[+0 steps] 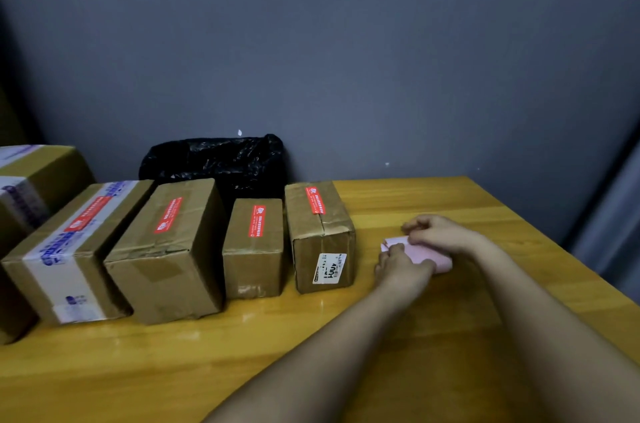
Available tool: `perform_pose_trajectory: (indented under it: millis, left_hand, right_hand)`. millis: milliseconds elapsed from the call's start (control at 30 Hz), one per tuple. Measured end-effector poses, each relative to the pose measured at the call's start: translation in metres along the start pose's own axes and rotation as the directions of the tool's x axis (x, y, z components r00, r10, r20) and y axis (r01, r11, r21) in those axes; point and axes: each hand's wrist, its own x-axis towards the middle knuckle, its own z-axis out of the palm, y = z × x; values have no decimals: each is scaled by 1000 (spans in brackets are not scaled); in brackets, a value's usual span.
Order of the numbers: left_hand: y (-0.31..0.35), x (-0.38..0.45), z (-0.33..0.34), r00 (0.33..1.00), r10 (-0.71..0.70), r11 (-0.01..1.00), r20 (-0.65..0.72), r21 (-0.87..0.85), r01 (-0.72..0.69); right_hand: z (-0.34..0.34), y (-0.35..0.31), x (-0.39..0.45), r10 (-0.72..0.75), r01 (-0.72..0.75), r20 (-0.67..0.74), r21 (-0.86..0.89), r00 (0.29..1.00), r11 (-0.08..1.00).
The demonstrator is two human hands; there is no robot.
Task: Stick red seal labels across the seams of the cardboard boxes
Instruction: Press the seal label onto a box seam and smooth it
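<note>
**Operator:** Report hand status, nearest first, positions referenced to the pink label pad (420, 254).

**Inspector:** Left hand (398, 266) is at the near-left edge of the pad, fingers curled onto it. Right hand (438, 232) is over the far side of the pad, fingers bent down and pinching at its top edge. Both hands hold the pad; whether a label is already peeling free cannot be determined. The pad lies flat on the wooden table (242, 353), long axis running left-far to right-near.

**Operator:** Location of the work items?

**Inspector:** All boxes are left of the pad. Nearest is the box with the white shipping label (322, 239), just beside the left hand. Continuing left: the small box (254, 249), the medium box (169, 252), the box with white tape (74, 249). Each of these four carries a red seal (316, 200) on top. Further boxes at the far left (31, 187) show no red seal.

**Operator:** Governing relation for the next move?

**Inspector:** Any fresh label must travel leftward, so the left hand is likely the nearer one. Behind the boxes sits a black plastic bag (214, 162).
</note>
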Motion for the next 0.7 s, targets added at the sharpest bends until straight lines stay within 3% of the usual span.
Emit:
perform_pose_trajectory:
  millis: [100, 200, 400, 600, 700]
  left_hand:
    - [-5, 2, -4, 1000, -4, 999, -8, -39, 4]
    - [-8, 0, -7, 1000, -6, 988, -25, -151, 2]
    - [-9, -1, -7, 991, 89, 936, -98, -331, -117]
    - [-17, 1, -4, 996, -43, 767, -79, -641, -18]
    - [-16, -5, -6, 997, -8, 784, -82, -619, -45]
  right_hand:
    - [-1, 0, -5, -129, 128, -14, -51, 992, 990]
    - [-3, 6, -14, -242, 236, -158, -53, 957, 970]
    - [5, 13, -37, -320, 436, -393, 253, 862, 864]
    - [29, 24, -52, -389, 446, -300, 151, 871, 882]
    - [35, 28, -58, -391, 435, -232, 185, 890, 881]
